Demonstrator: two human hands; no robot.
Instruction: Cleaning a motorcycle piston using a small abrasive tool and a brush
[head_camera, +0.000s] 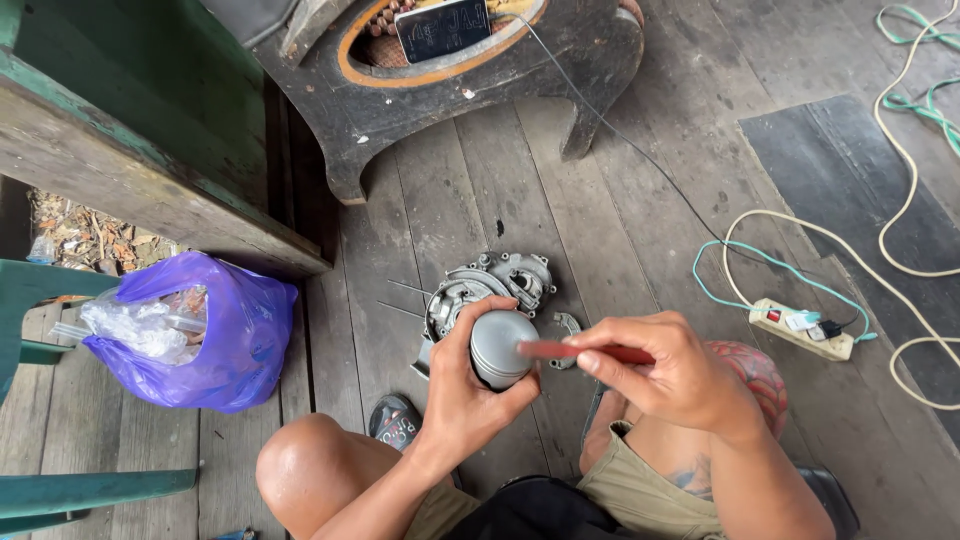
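Note:
My left hand (472, 385) grips a round grey metal part (500, 345), shaped like a piston, with its domed top facing up. My right hand (668, 372) pinches a thin red strip-like tool (585, 351) and lays its tip across the top of the grey part. Just beyond my hands, a grey metal engine casing (490, 283) lies on the wooden floor, partly hidden behind the left hand. My knees are in view below the hands.
A purple plastic bag (215, 335) of clear wrappers sits at left beside a green bench leg. A dark wooden stool (450, 70) stands ahead with a phone on it. A white power strip (803, 329) with cables lies at right. A sandal (392, 420) rests near my knee.

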